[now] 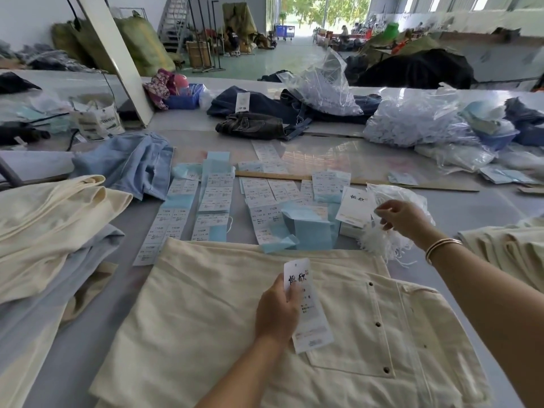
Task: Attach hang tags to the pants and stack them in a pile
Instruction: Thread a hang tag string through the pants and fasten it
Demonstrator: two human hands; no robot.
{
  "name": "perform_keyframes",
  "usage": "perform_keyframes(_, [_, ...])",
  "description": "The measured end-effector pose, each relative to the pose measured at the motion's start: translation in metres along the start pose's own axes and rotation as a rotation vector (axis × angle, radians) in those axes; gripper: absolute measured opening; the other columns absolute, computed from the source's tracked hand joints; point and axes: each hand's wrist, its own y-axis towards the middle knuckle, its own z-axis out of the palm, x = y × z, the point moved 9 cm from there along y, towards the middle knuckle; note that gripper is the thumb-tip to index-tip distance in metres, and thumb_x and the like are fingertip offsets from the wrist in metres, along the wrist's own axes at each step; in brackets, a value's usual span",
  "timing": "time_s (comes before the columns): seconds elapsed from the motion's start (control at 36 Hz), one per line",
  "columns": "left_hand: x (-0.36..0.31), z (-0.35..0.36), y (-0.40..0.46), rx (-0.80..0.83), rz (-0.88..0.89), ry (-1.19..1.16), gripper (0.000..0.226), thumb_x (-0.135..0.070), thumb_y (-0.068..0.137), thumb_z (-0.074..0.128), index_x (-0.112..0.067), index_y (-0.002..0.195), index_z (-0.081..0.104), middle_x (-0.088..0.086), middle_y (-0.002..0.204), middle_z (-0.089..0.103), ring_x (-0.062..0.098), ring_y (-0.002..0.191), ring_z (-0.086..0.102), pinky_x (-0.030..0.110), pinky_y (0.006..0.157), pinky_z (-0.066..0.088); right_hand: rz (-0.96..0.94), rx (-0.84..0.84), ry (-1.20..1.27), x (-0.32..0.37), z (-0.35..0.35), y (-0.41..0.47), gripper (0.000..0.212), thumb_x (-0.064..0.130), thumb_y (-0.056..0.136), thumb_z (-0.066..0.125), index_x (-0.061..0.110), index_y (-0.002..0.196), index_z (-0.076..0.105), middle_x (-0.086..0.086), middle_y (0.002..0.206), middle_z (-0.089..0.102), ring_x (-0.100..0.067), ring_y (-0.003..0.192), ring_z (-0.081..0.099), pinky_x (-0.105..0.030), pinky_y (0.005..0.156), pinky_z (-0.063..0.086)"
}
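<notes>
— Cream cotton pants [223, 328] lie flat at the near edge of the bench [459, 207], rear pocket with dark studs up. Which hand has the tag?

— Left hand [276, 315]. Its fingers are curled round a long white hang tag [309, 316], thumb on the printed face, holding it just above the pants beside the pocket.

— And the right?

— Right hand [403, 219] reaches to the bundle of white strings [379, 240] past the pants' far right corner. Fingers are bent down into the bundle and pinch at the strands. Thin bangles on that wrist.

— Other tags?

— One more hang tag [354, 206] lies face up just left of the strings. Rows of white label sheets [215, 198] and pale blue paper slips [309, 231] spread over mid-bench beyond the pants.

— Finished pile?

— Folded cream pants [56, 219] sit at the left edge, on top of pale blue cloth. More cream fabric [506, 248] shows at the right edge. Light blue jeans [132, 166] lie crumpled behind the left stack; dark jeans [259, 113] and clear plastic bags [412, 119] lie toward the far edge.
</notes>
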Motion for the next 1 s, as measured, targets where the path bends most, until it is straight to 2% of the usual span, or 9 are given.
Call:
perform_keyframes(0.11, [-0.025, 0.010, 0.013, 0.139, 0.042, -0.100, 0.072, -0.007, 0.094, 0.044, -0.041, 0.149, 0.011, 0.007, 0.096, 0.066, 0.028, 0.079, 0.067, 0.034, 0.067, 0.054, -0.014, 0.045, 0.015, -0.010, 0.016, -0.006, 0.014, 0.013, 0.091, 0.062, 0.007, 0.100, 0.071, -0.007, 0.077, 0.070, -0.020, 0.069, 0.065, -0.040, 0.076, 0.056])
perform_keyframes(0.17, [-0.050, 0.022, 0.025, 0.212, 0.168, 0.077, 0.086, -0.006, 0.094, 0.041, -0.052, 0.145, -0.011, 0.013, 0.087, 0.063, 0.027, 0.069, 0.061, 0.032, 0.061, 0.047, 0.005, 0.050, 0.052, -0.015, 0.021, -0.009, 0.019, 0.007, 0.091, 0.059, 0.004, 0.106, 0.070, -0.010, 0.079, 0.069, -0.020, 0.070, 0.064, -0.045, 0.082, 0.053])
perform_keyframes(0.19, [-0.065, 0.029, 0.033, 0.242, 0.226, 0.161, 0.082, -0.004, 0.094, 0.039, -0.051, 0.145, -0.007, 0.016, 0.088, 0.063, 0.026, 0.070, 0.058, 0.033, 0.064, 0.046, 0.013, 0.049, 0.071, -0.017, 0.022, -0.010, 0.021, 0.004, 0.091, 0.058, 0.003, 0.109, 0.069, -0.011, 0.080, 0.069, -0.022, 0.071, 0.064, -0.047, 0.083, 0.053])
perform_keyframes(0.25, [-0.094, 0.046, 0.048, 0.301, 0.293, 0.223, 0.063, -0.001, 0.094, 0.038, -0.032, 0.148, 0.031, 0.020, 0.110, 0.064, 0.029, 0.090, 0.060, 0.033, 0.081, 0.048, 0.003, 0.043, 0.110, -0.019, 0.022, -0.011, 0.023, 0.000, 0.090, 0.058, 0.003, 0.112, 0.068, -0.010, 0.078, 0.069, -0.022, 0.071, 0.064, -0.044, 0.079, 0.053])
perform_keyframes(0.28, [-0.104, 0.055, 0.056, 0.325, 0.302, 0.232, 0.053, -0.001, 0.094, 0.038, -0.023, 0.141, 0.048, 0.019, 0.120, 0.062, 0.030, 0.102, 0.059, 0.032, 0.089, 0.049, -0.017, 0.040, 0.130, -0.017, 0.020, -0.012, 0.023, -0.001, 0.090, 0.058, 0.004, 0.111, 0.067, -0.007, 0.077, 0.069, -0.020, 0.070, 0.064, -0.036, 0.076, 0.054])
perform_keyframes(0.33, [-0.121, 0.071, 0.070, 0.338, 0.311, 0.275, 0.043, -0.005, 0.095, 0.040, -0.016, 0.132, 0.059, 0.015, 0.128, 0.060, 0.031, 0.113, 0.058, 0.037, 0.095, 0.049, -0.063, 0.035, 0.153, -0.012, 0.018, -0.015, 0.020, -0.003, 0.088, 0.060, 0.007, 0.104, 0.066, -0.003, 0.075, 0.068, -0.017, 0.070, 0.065, -0.023, 0.071, 0.054])
perform_keyframes(0.5, [-0.154, 0.108, 0.104, 0.298, 0.411, 0.522, 0.034, -0.028, 0.099, 0.047, -0.012, 0.126, 0.060, 0.010, 0.120, 0.061, 0.032, 0.106, 0.060, 0.039, 0.083, 0.049, -0.072, 0.110, 0.186, -0.008, 0.025, -0.020, 0.031, -0.009, 0.083, 0.063, 0.018, 0.088, 0.049, -0.010, 0.079, 0.067, -0.026, 0.080, 0.067, -0.033, 0.078, 0.053])
perform_keyframes(0.83, [-0.172, 0.133, 0.111, 0.321, 0.568, 0.815, 0.031, -0.036, 0.099, 0.048, -0.015, 0.118, 0.061, 0.008, 0.110, 0.064, 0.028, 0.097, 0.064, 0.034, 0.071, 0.045, -0.120, 0.119, 0.248, 0.000, 0.021, -0.019, 0.027, -0.009, 0.084, 0.063, 0.013, 0.086, 0.048, -0.010, 0.080, 0.067, -0.017, 0.076, 0.067, -0.023, 0.072, 0.056])
perform_keyframes(1.0, [-0.173, 0.113, 0.110, 0.265, 0.564, 0.682, 0.029, -0.031, 0.098, 0.045, -0.014, 0.104, 0.067, 0.008, 0.098, 0.067, 0.028, 0.088, 0.063, 0.031, 0.067, 0.042, -0.176, 0.105, -0.186, -0.009, 0.021, -0.021, 0.021, -0.006, 0.082, 0.066, 0.002, 0.100, 0.057, -0.012, 0.095, 0.065, -0.020, 0.088, 0.062, -0.030, 0.084, 0.050])
